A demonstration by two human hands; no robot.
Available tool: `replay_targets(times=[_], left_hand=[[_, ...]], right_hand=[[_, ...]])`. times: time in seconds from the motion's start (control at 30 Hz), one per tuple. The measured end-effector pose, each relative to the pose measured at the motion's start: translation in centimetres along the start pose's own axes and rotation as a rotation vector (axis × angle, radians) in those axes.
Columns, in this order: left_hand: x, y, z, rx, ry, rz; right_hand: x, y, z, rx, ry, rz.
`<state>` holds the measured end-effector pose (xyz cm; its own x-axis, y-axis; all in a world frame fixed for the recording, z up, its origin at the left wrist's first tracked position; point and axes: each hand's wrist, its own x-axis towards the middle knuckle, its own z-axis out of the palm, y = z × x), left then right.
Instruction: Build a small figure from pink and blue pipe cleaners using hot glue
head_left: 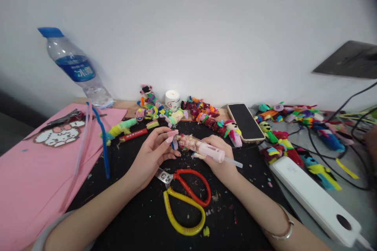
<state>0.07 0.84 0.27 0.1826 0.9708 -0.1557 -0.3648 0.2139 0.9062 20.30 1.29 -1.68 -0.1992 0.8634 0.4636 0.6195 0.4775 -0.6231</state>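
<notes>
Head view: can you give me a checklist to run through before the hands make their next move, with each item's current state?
1. Decorated tube supported: ok, the right hand holds it.
2. Left hand at the tube's decorated end: ok; how firmly it grips, cannot tell.
3. Scissors lying apart from the fingers: cannot tell; the handles lie free, but the blade tips are hidden by the left hand.
4. Black mat free of scraps: not ok, small bits are scattered across it.
5. Phone out of the hands' way: ok, it lies beyond the right hand.
</notes>
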Motion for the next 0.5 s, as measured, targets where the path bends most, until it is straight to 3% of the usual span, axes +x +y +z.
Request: replay_targets(times=[0.5], left_hand=[[0.06,-0.09,-0.1,0.012,0.009,0.001]], right_hand=[[-0.02,0.03,0.03,-0.005,0.017,-0.016]])
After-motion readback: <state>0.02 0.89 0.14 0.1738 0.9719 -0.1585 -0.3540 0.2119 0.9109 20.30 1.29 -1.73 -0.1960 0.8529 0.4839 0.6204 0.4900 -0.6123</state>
